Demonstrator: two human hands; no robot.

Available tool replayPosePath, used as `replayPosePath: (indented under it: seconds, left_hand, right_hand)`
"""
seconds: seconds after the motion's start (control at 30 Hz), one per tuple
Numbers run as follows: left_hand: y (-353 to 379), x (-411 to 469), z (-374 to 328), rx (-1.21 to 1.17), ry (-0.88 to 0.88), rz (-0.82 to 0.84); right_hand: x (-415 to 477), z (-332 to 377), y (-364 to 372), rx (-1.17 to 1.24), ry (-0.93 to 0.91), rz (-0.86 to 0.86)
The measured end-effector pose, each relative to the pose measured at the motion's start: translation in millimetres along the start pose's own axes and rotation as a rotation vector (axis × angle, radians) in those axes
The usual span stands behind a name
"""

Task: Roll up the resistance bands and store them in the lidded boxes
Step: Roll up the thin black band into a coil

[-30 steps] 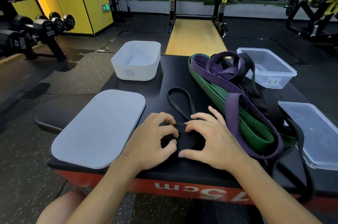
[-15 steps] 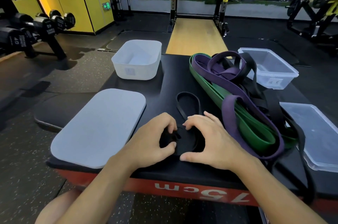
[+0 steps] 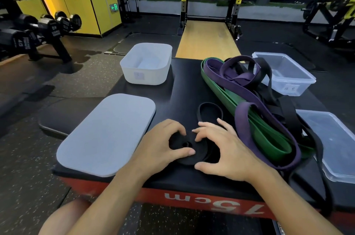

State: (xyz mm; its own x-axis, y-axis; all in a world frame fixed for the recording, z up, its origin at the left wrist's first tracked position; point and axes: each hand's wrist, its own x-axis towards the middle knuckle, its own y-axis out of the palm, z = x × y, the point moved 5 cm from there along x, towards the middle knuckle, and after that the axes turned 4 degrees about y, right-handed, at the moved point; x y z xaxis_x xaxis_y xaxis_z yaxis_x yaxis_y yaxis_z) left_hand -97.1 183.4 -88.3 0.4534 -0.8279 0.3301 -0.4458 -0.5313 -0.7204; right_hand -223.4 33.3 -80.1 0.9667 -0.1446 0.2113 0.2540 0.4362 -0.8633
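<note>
A thin black band is wound into a flat black coil (image 3: 199, 155) near the front edge of the black box top (image 3: 184, 85). My left hand (image 3: 163, 144) grips the coil from the left, thumb on its front. My right hand (image 3: 224, 150) curls round its right side, fingertips on top. The band's loose end forms a small loop (image 3: 210, 111) just behind the hands. To the right lies a tangled pile: a green band (image 3: 255, 125), a purple band (image 3: 244, 90) and black bands (image 3: 288, 117).
A white box (image 3: 147, 63) stands open at the back left, its grey lid (image 3: 107, 133) flat in front of it. A clear box (image 3: 284, 73) sits at back right, its clear lid (image 3: 334, 144) at the right edge. Dumbbell rack (image 3: 28, 31) stands left.
The coil has grown as both hands wound the band in. The loose loop behind the hands has become shorter and drawn closer to them.
</note>
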Motion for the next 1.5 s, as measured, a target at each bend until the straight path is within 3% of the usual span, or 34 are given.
replayPosePath:
  seconds: [0.13, 0.3, 0.5, 0.63, 0.8, 0.93, 1.17, 1.5]
  left_hand:
    - [3.9, -1.1, -4.7, 0.046, 0.064, 0.057]
    - [2.9, 4.2, 2.0, 0.219, -0.041, -0.033]
    - [0.8, -1.3, 1.7, 0.084, -0.089, -0.048]
    - [2.3, -0.1, -0.2, 0.184, -0.064, -0.08]
    - [-3.6, -0.2, 6.7, 0.061, -0.184, -0.177]
    - [-3.0, 2.2, 9.6, 0.09, -0.209, -0.165]
    - [-2.1, 2.8, 12.3, 0.074, -0.148, -0.112]
    - [2.2, 3.0, 5.6, 0.053, -0.045, -0.035]
  right_hand:
    - [3.8, 0.1, 0.6, -0.081, 0.043, -0.023]
    - [2.9, 3.7, 0.2, -0.134, 0.04, -0.054]
    - [13.4, 8.4, 5.0, -0.069, 0.023, -0.014]
    - [18.4, 17.5, 7.4, -0.23, 0.066, -0.141]
    - [31.4, 24.0, 8.8, -0.227, 0.169, -0.256]
    - [31.8, 23.7, 13.9, -0.365, 0.177, -0.174]
    - [13.8, -14.3, -1.8, -0.083, 0.062, 0.137]
    - [23.4, -28.0, -14.1, 0.14, 0.142, 0.131]
